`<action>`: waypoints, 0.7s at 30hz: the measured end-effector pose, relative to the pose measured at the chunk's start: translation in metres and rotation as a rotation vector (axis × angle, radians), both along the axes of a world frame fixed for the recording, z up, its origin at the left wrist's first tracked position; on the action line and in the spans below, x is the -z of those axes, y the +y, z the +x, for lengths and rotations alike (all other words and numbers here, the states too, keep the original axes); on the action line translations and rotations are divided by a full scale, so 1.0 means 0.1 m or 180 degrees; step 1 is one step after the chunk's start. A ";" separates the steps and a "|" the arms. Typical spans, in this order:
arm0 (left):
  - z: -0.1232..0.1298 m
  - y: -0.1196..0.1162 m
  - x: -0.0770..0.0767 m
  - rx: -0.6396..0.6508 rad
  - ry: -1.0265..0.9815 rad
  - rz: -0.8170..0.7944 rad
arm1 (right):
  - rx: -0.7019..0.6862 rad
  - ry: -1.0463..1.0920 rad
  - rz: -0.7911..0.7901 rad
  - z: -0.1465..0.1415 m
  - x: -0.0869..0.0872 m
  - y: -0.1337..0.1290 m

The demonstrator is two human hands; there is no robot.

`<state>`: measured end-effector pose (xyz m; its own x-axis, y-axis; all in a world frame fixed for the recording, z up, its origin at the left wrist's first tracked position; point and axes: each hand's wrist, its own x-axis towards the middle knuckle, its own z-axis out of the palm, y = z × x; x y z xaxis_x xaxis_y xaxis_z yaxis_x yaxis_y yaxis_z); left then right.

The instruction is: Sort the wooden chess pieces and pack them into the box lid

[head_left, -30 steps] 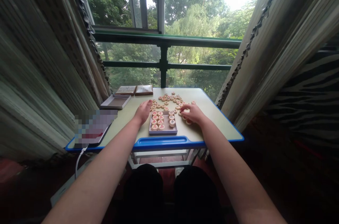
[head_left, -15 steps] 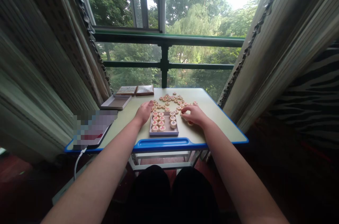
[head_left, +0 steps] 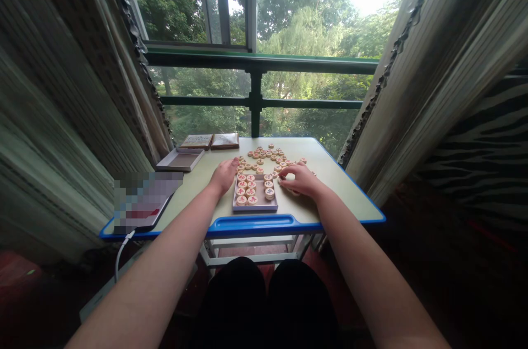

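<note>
A shallow cardboard box (head_left: pixel 256 207) holds wooden Chinese chess pieces. Red-marked pieces (head_left: pixel 251 192) fill two columns on its left side, and dark-marked ones (head_left: pixel 269 193) form a shorter column on its right. My left hand (head_left: pixel 224 175) rests at the box's upper left corner, its fingers loosely stretched beside some loose pieces and holding nothing that I can see. Just right of the box, the fingers of my right hand (head_left: pixel 300 178) are pinched round a Chinese chess piece (head_left: pixel 281 179), partly hidden by them. More pieces (head_left: pixel 259 155) lie scattered beyond the box.
At the table's back left are a box lid (head_left: pixel 180 159) and an opened wooden case (head_left: pixel 225 141). A blurred-out device (head_left: pixel 148 200) with a white cable lies at the left edge. Blue trim (head_left: pixel 253 222) edges the pale table (head_left: pixel 346 200), which stands before a railing.
My right hand has shifted slightly left toward the box with the piece in its fingers. My left hand has stayed almost where it was.
</note>
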<state>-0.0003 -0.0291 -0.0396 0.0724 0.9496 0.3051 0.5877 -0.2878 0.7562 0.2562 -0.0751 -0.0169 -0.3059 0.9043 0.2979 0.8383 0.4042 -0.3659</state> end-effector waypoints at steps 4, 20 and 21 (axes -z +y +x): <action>0.00 0.01 0.00 0.0044 0.0063 0.0082 | 0.0126 0.0068 0.0124 0.01 0.00 0.00; -0.04 0.05 0.05 -0.0010 -0.0730 -0.0362 | -0.0015 -0.0073 0.0125 -0.02 -0.02 -0.01; -0.04 0.07 0.06 -0.0048 -0.0867 -0.0383 | -0.0016 -0.0085 0.0131 -0.02 -0.01 -0.01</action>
<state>-0.0047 -0.0223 -0.0458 -0.0111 0.9804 0.1965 0.3620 -0.1792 0.9148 0.2539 -0.0757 -0.0157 -0.3189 0.8898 0.3264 0.8455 0.4227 -0.3262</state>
